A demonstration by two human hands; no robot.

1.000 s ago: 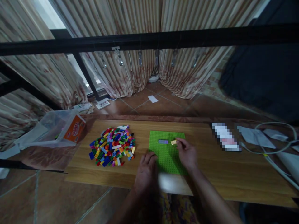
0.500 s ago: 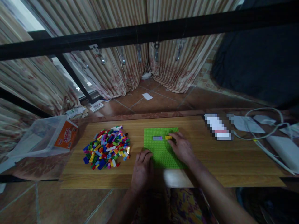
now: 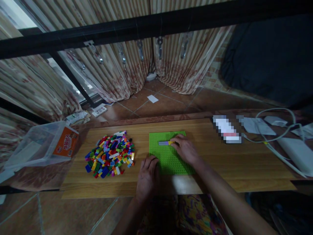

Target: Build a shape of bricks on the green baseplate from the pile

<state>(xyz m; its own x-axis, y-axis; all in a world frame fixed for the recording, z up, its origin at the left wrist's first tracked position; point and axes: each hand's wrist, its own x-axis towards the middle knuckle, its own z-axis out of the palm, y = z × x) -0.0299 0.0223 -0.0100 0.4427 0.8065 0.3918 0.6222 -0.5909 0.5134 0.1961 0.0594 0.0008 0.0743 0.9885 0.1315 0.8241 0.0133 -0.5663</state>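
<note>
Your right hand (image 3: 185, 148) pinches a yellow brick (image 3: 170, 143) over the studded green baseplate (image 3: 168, 161), left hand (image 3: 147, 174) curled at left, grip unclear.

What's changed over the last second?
The right hand, keeping its hold, brought the yellow brick left to the purple brick; contact is unclear. The left hand stayed by the green board's left edge; the brick pile looks unchanged.

Studded, matt plastic baseplate (image 3: 168, 161)
</note>
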